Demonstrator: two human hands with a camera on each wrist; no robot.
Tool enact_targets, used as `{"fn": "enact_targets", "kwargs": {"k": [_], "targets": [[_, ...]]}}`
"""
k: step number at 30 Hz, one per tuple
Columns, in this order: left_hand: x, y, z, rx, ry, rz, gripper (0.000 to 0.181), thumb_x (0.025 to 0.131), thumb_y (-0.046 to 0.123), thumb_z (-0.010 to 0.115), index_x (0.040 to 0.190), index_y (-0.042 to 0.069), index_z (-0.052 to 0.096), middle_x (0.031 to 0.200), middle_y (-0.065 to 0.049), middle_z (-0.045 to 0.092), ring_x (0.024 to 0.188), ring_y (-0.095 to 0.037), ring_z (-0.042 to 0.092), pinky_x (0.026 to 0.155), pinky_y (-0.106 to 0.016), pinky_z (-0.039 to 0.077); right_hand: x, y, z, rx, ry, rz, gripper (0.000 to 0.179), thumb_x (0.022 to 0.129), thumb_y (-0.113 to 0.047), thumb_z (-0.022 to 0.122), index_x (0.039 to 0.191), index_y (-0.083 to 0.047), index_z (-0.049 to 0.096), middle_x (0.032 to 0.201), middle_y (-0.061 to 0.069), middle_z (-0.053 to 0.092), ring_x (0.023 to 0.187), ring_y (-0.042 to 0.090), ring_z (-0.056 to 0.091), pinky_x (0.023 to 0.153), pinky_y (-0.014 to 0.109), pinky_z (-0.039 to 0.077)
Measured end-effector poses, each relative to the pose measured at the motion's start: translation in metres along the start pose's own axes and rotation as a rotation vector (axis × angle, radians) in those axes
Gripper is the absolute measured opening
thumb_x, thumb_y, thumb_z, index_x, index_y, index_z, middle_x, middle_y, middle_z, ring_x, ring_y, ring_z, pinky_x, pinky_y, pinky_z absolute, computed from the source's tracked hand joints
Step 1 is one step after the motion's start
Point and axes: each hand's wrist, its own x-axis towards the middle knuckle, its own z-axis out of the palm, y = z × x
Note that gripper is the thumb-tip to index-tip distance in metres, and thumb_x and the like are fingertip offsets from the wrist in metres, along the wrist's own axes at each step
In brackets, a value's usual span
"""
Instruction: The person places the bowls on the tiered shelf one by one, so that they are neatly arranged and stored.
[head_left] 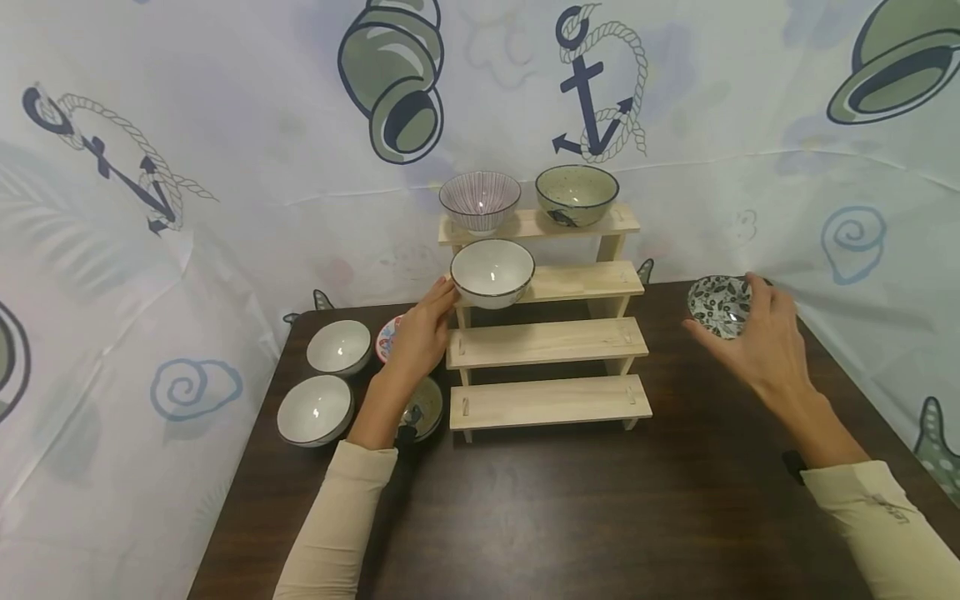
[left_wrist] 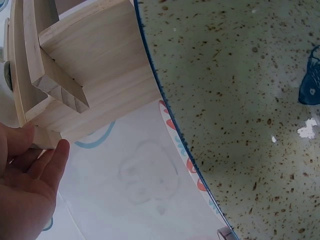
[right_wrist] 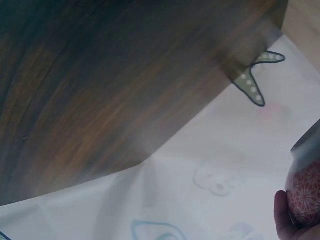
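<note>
My left hand (head_left: 422,329) reaches to the left end of the stepped wooden stand, beside a white bowl (head_left: 492,271) with a dark rim on its second tier from the top. In the left wrist view, the fairly straight fingers of the left hand (left_wrist: 32,175) lie at the end of a plank (left_wrist: 45,137). At the back right of the table, my right hand (head_left: 772,342) holds a bowl (head_left: 718,307) with a black leaf pattern inside, thumb and fingers at opposite sides. The right wrist view shows that bowl's red flowered outside (right_wrist: 306,192), partly cut off.
A purple-striped bowl (head_left: 480,200) and a greenish speckled bowl (head_left: 576,193) stand on the top tier. Two white bowls (head_left: 339,346) sit on the dark table (head_left: 570,500) at left. Near the left forearm are a red-patterned bowl (head_left: 387,337) and another speckled bowl (head_left: 429,404).
</note>
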Motion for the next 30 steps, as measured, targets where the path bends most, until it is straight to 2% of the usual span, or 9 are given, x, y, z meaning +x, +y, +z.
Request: {"fn": "enact_targets", "kwargs": {"k": [4,13,20,30], "targets": [[0.0,-0.001,0.001,0.0,0.001,0.004,0.039,0.104,0.0,0.05,0.141,0.002,0.062,0.157,-0.011,0.051,0.151,-0.027,0.043,0.123,-0.046,0.036,0.0,-0.01,-0.005,0.004,-0.035,0.016,0.114,0.081,-0.062,0.077,0.163,-0.006,0.022,0.145,0.04,0.039,0.121,0.059,0.043,0.076,0.077,0.042],[0.0,-0.002,0.001,0.008,0.0,0.004,0.039,0.104,0.001,0.049,0.141,0.002,0.061,0.157,-0.011,0.051,0.151,-0.026,0.043,0.123,-0.045,0.036,-0.001,-0.037,-0.015,0.081,-0.012,-0.033,0.117,0.073,-0.055,0.087,0.162,-0.01,0.026,0.148,0.035,0.043,0.132,0.055,0.043,0.091,0.079,0.04],[0.0,-0.002,0.0,0.002,-0.008,-0.007,0.039,0.104,0.001,0.05,0.142,0.002,0.061,0.158,-0.01,0.05,0.152,-0.025,0.042,0.123,-0.045,0.036,-0.005,-0.055,-0.021,0.107,-0.023,-0.066,0.119,0.071,-0.054,0.088,0.164,-0.013,0.024,0.148,0.035,0.044,0.132,0.056,0.043,0.09,0.079,0.04],[0.0,-0.001,0.0,-0.007,-0.003,-0.002,0.039,0.105,0.001,0.05,0.142,0.002,0.061,0.158,-0.01,0.05,0.151,-0.026,0.042,0.123,-0.046,0.036,-0.006,-0.067,-0.028,0.131,-0.026,-0.089,0.12,0.072,-0.052,0.089,0.165,-0.016,0.022,0.151,0.035,0.042,0.136,0.056,0.04,0.097,0.079,0.036]]}}
